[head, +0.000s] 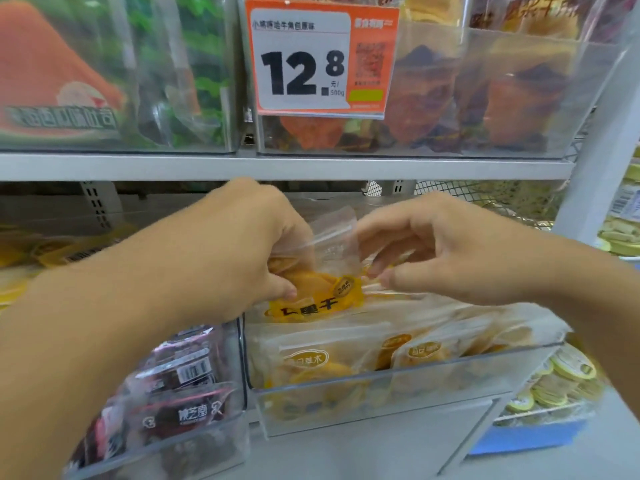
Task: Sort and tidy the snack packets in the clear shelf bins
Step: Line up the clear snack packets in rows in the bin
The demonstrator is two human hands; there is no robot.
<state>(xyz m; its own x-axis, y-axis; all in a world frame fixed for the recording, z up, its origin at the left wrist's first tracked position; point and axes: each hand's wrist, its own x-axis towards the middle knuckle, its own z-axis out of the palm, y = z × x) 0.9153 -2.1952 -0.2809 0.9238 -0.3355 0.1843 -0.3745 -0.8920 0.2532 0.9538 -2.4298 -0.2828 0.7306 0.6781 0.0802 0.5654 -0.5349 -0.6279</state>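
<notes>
1. The packet (313, 289) I'm watching is clear plastic with a yellow printed band, black characters and a small round gold sticker; orange-yellow dried fruit slices show through. Its transparent top edge stands up crumpled between the two hands.
2. It sits at the back top of the middle clear bin (381, 393) on the lower shelf, above the other packets there.
3. Count in that bin: I make out at least three more pale packets (346, 362) with yellow contents and oval labels; deeper ones blur together, so I cannot give a full number.
4. Left neighbour bin (194, 441): dark packets (187, 393) with pink trim and barcodes, at least three.
5. Upper shelf (277, 166): two clear bins in view, one with orange and green packs (69, 81), one with orange-brown packs (485, 98); one price tag (320, 60) reading 12.8.
6. Left hand (242, 244): grip curled over the packet's left side, thumb and fingers pinching the plastic.
7. Right hand (446, 251): grip pinching the packet's right top edge between thumb and forefinger, other fingers loosely bent.
</notes>
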